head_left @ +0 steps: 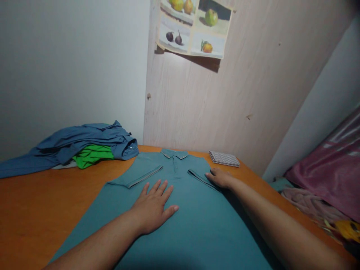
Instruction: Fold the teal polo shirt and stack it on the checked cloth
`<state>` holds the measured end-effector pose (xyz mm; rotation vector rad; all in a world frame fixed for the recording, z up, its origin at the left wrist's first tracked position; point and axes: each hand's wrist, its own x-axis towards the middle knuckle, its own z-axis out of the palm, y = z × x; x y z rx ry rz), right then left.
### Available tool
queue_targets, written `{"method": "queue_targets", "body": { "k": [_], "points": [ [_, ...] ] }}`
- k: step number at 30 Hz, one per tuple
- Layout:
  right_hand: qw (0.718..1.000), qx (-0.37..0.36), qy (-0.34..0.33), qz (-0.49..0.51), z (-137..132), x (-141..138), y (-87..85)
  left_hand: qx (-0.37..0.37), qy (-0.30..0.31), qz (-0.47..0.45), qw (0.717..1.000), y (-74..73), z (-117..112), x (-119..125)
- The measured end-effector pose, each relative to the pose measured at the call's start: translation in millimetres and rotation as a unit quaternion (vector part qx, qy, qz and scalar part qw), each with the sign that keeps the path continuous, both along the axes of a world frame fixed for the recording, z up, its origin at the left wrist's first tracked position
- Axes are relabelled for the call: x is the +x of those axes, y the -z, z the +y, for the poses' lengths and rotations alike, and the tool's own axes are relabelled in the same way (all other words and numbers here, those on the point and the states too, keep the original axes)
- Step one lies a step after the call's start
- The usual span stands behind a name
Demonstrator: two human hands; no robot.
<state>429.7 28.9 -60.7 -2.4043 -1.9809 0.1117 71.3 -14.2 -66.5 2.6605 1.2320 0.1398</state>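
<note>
At the far left, a rumpled blue long-sleeved garment point(81, 140) is heaped on the orange table point(56, 200), with a bright green garment point(94, 156) tucked partly under it. To the right of this pile, a teal short-sleeved polo shirt point(194, 221) is spread over the middle of the table, its collar point(174, 154) pointed toward the wall panel point(180, 112) and its button placket facing up. Both sleeves are laid inward over the front, their edges slanted toward the placket.

The left hand point(153, 208) is placed palm down on the chest, below the left-hand sleeve, with fingers fanned and nothing gripped. Above, a sheet of fruit pictures point(194, 32) is fixed to the panel. The right hand point(221, 178) is rested on the other sleeve, at the shirt's side edge; whether fabric is pinched beneath it cannot be told. Just beyond it, a folded checked cloth point(224, 159) is set on the table, and farther right pink shiny fabric point(329, 172) is seen.

The step in hand is judged to be flattening the shirt with its sleeves turned in. For the next move, a side edge would need to be gripped evenly, with the sleeves kept flat.
</note>
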Motion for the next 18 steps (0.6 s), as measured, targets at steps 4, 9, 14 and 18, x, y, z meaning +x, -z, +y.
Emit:
{"method": "queue_targets", "body": {
  "k": [4,9,14,18],
  "points": [
    [0.999,0.039,-0.018,0.005,28,-9,-3.6,-0.009,0.002,0.002,1.0,-2.6,-2,0],
    [0.998,0.061,-0.02,0.007,59,-21,7.5,-0.011,-0.003,0.012,1.0,-2.7,-3,-1],
    [1.0,0.017,-0.01,0.011,72,-20,23.3,-0.009,0.0,0.009,1.0,-1.5,-3,-1],
    [1.0,-0.006,-0.009,0.009,78,-17,20.0,-0.011,0.002,0.004,1.0,0.1,-2,-1]
  ]
}}
